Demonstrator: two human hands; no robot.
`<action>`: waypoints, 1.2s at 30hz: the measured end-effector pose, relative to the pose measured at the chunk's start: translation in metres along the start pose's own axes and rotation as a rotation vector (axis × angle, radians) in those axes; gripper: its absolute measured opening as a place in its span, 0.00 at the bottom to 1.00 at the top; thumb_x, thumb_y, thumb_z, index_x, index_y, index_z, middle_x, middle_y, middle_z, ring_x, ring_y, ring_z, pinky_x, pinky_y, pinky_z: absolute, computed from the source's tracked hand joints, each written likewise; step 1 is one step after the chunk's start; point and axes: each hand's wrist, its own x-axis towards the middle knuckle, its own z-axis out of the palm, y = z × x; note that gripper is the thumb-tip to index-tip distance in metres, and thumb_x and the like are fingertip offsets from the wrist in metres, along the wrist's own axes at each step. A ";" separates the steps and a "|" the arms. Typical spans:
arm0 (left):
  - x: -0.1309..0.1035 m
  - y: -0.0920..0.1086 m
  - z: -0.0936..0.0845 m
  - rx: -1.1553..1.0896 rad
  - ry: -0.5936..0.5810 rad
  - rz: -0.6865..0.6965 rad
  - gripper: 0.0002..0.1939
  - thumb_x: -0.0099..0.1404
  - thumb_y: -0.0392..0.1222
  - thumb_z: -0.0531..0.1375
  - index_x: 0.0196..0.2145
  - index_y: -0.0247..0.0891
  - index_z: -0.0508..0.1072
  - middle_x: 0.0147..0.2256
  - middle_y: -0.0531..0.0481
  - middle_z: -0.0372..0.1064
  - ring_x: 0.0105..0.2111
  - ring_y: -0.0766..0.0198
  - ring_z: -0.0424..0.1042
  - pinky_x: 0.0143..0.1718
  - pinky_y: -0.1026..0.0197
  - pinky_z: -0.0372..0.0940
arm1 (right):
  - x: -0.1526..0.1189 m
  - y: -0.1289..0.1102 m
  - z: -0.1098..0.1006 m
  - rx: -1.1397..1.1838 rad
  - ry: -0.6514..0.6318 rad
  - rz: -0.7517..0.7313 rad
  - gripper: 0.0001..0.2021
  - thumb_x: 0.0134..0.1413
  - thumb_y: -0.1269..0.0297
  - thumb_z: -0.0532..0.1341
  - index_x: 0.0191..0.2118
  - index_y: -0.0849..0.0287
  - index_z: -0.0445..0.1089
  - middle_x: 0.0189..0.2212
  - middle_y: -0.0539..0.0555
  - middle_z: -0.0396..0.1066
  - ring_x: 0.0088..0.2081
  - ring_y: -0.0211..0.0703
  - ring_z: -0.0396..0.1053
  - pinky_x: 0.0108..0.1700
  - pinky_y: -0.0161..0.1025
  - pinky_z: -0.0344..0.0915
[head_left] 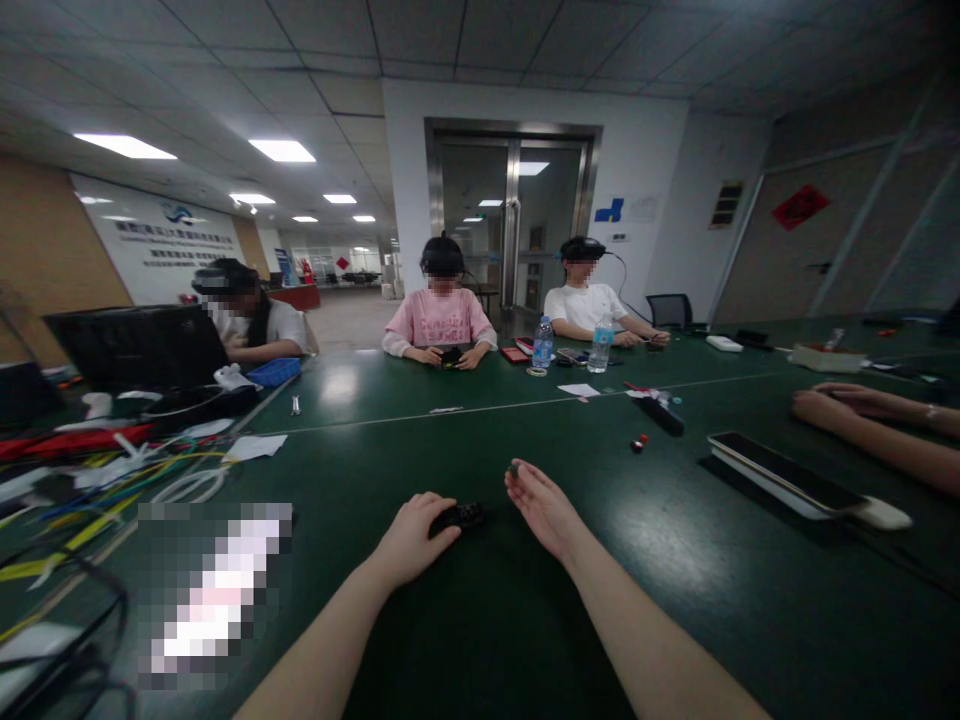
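Observation:
On the dark green table, a small black device with buttons lies under the fingers of my left hand, which is wrapped round its left end. To the right, my right hand is raised a little over the table, palm turned inward. A small dark piece is pinched at its fingertips; its exact kind is too small to tell. The two hands are apart, with a short gap between the device and the right fingers.
Cables and a blue basket are at the left. Ahead are bottles, a black case and small red-and-black items. A phone on a white box lies right, near another person's hands. Three people sit beyond.

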 end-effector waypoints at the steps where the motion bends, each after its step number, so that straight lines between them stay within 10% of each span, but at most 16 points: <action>1: 0.000 0.000 0.000 0.009 0.003 0.003 0.22 0.63 0.53 0.53 0.53 0.45 0.65 0.48 0.49 0.64 0.48 0.56 0.62 0.48 0.56 0.58 | 0.000 0.000 0.001 0.004 0.004 -0.003 0.15 0.43 0.59 0.67 0.40 0.53 0.72 0.38 0.52 0.73 0.43 0.41 0.69 0.48 0.39 0.63; 36: 0.001 -0.001 0.002 0.001 0.014 0.010 0.22 0.63 0.51 0.54 0.52 0.43 0.66 0.48 0.47 0.65 0.48 0.56 0.62 0.50 0.55 0.57 | -0.005 0.004 0.012 -0.257 -0.025 -0.072 0.20 0.38 0.58 0.69 0.42 0.56 0.72 0.42 0.54 0.72 0.48 0.46 0.66 0.53 0.43 0.57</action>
